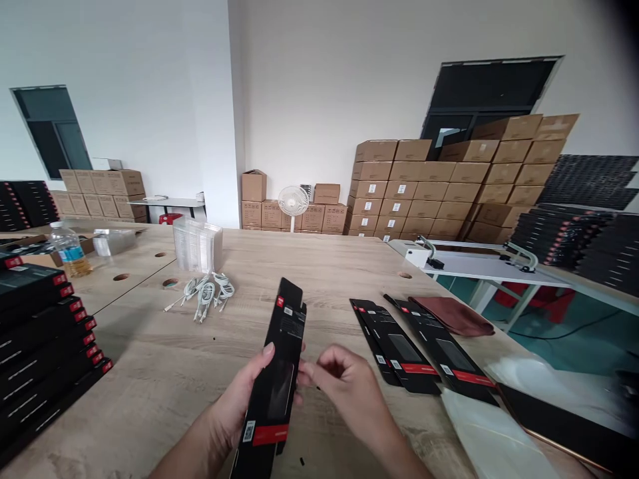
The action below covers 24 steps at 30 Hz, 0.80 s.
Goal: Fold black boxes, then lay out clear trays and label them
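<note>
My left hand [239, 402] is closed round a long flat black packaging box [280, 372] with a red stripe and a barcode label, held upright over the wooden table [164, 372]. My right hand [347, 386] is curled against the box's right edge near its middle, fingers pinched. Several flat black boxes [399, 349] of the same kind lie on the table to the right. A few coiled white cables [204, 291] lie farther back on the left.
A long stack of black boxes [40, 346] lines the left edge. A clear plastic tray stack [198, 245] and a water bottle [70, 249] stand at the back left. A brown cloth [452, 314], plastic bags [499, 432], a white fan [293, 201] and cardboard cartons [449, 186] are beyond.
</note>
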Motion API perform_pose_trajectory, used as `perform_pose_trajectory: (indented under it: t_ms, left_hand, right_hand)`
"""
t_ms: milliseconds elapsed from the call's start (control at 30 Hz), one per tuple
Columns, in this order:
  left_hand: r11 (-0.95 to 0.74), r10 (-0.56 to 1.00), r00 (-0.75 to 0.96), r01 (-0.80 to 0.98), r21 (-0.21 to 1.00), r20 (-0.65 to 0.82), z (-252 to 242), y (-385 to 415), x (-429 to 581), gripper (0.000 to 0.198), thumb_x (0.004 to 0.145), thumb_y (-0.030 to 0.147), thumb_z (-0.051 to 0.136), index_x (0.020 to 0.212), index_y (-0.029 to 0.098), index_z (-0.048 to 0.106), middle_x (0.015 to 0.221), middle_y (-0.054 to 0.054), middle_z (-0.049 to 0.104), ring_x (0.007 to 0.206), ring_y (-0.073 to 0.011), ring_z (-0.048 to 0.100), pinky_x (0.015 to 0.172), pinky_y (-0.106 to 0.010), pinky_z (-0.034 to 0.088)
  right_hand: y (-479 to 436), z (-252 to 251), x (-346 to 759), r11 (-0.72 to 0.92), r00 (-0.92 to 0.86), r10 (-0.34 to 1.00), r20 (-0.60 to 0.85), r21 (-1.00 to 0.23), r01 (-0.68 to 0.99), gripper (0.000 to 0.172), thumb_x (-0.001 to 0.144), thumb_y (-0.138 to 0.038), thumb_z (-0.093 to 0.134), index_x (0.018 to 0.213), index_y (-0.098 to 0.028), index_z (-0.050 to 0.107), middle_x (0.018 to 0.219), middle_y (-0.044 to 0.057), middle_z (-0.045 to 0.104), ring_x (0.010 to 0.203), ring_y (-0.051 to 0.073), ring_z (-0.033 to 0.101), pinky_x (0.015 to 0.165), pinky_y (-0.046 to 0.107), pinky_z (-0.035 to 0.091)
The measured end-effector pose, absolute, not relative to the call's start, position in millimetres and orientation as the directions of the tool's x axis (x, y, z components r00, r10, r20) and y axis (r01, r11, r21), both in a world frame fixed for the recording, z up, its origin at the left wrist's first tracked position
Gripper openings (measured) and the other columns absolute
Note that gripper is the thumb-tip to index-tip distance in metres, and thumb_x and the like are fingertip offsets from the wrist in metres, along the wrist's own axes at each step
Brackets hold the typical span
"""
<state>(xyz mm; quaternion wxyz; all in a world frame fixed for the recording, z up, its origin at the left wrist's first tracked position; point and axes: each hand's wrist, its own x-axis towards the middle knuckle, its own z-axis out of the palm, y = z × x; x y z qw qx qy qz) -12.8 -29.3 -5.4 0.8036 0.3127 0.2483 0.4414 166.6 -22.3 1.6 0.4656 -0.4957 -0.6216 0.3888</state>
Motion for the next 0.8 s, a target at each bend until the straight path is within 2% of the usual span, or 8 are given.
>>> perform_pose_trajectory:
  t_ms: [33, 100, 167, 367, 467, 600, 700, 800]
  left_hand:
    - [0.422, 0.851, 0.507, -0.509, 0.750, -0.135, -7.8, -29.7, -11.6, 0.059, 0.077, 0.060, 0.058, 0.114, 0.015, 0.067, 0.106, -0.014, 0.072, 0.082, -0.0200, 0.068, 0.070, -0.028, 0.050]
    - [0.433, 0.828, 0.539, -0.435, 0.789, -0.157, -12.1, -32.0, -9.1, 0.057, 0.074, 0.060, 0.062, 0.107, 0.014, 0.069, 0.105, -0.015, 0.071, 0.084, -0.0201, 0.066, 0.069, -0.028, 0.051]
    - [0.445, 0.810, 0.558, -0.384, 0.809, -0.181, -14.5, -35.6, -7.3, 0.052, 0.071, 0.055, 0.069, 0.101, 0.013, 0.071, 0.104, -0.015, 0.070, 0.084, -0.0195, 0.065, 0.069, -0.029, 0.052]
    - [0.478, 0.792, 0.582, -0.406, 0.779, -0.182, -9.6, -41.5, -7.4, 0.046, 0.067, 0.048, 0.075, 0.098, 0.015, 0.067, 0.089, -0.011, 0.071, 0.068, -0.0191, 0.066, 0.058, -0.029, 0.051]
    - [0.550, 0.745, 0.644, -0.449, 0.704, -0.171, -11.3, -38.5, -6.4, 0.056, 0.069, 0.058, 0.069, 0.102, 0.012, 0.067, 0.088, -0.012, 0.072, 0.067, -0.0181, 0.067, 0.058, -0.027, 0.051]
    - [0.673, 0.577, 0.811, -0.405, 0.619, -0.096, -19.0, -40.4, -0.3, 0.074, 0.071, 0.072, 0.055, 0.106, 0.009, 0.068, 0.091, -0.012, 0.071, 0.070, -0.0171, 0.067, 0.062, -0.026, 0.051]
    - [0.637, 0.577, 0.807, -0.345, 0.690, -0.130, -18.4, -48.2, 6.7, 0.080, 0.070, 0.080, 0.046, 0.100, 0.010, 0.070, 0.086, -0.012, 0.071, 0.067, -0.0186, 0.066, 0.063, -0.028, 0.049]
    - [0.350, 0.806, 0.574, -0.262, 0.899, -0.146, -10.4, -54.3, 12.4, 0.071, 0.076, 0.076, 0.043, 0.094, 0.014, 0.072, 0.081, -0.009, 0.071, 0.072, -0.0210, 0.064, 0.067, -0.030, 0.047]
  right_hand:
    - [-20.9, 3.1, 169.2, 0.232, -0.039, 0.973, 0.230, -0.947, 0.222, 0.028, 0.072, -0.043, 0.072, 0.079, -0.019, 0.061, 0.062, -0.004, 0.052, 0.056, 0.011, 0.044, 0.052, 0.024, 0.035]
    - [-19.6, 5.5, 174.1, 0.253, -0.067, 0.967, 0.246, -0.956, 0.150, 0.044, 0.075, -0.041, 0.070, 0.113, -0.022, 0.057, 0.074, -0.002, 0.058, 0.062, 0.013, 0.050, 0.057, 0.025, 0.040]
    - [-19.7, 7.2, 177.9, 0.234, -0.126, 0.967, 0.223, -0.969, 0.081, 0.054, 0.078, -0.040, 0.068, 0.126, -0.025, 0.048, 0.080, -0.001, 0.058, 0.066, 0.014, 0.053, 0.060, 0.026, 0.043]
    - [-13.2, 15.2, 190.1, 0.135, -0.089, 0.983, 0.158, -0.965, -0.225, 0.036, 0.076, -0.047, 0.069, 0.101, -0.022, 0.060, 0.077, -0.002, 0.054, 0.051, 0.008, 0.039, 0.047, 0.023, 0.029]
    - [-12.3, 15.0, 194.7, 0.078, -0.056, 0.993, 0.103, -0.938, -0.336, 0.041, 0.074, -0.048, 0.072, 0.104, -0.023, 0.059, 0.083, 0.001, 0.059, 0.058, 0.011, 0.048, 0.049, 0.022, 0.032]
    - [-21.9, -1.4, 189.3, -0.103, -0.357, 0.934, 0.008, -0.952, -0.289, 0.047, 0.067, -0.060, 0.074, 0.086, -0.019, 0.062, 0.066, 0.001, 0.059, 0.061, 0.016, 0.055, 0.054, 0.025, 0.041]
    - [-27.0, -10.5, 179.5, -0.190, -0.345, 0.937, -0.057, -0.911, -0.366, 0.050, 0.058, -0.061, 0.080, 0.078, -0.018, 0.062, 0.054, -0.004, 0.054, 0.046, 0.011, 0.047, 0.045, 0.022, 0.036]
    - [-23.3, -4.5, 175.9, -0.129, -0.191, 0.980, -0.053, -0.903, -0.411, 0.043, 0.062, -0.051, 0.082, 0.082, -0.017, 0.067, 0.070, 0.002, 0.068, 0.060, 0.015, 0.060, 0.056, 0.024, 0.046]
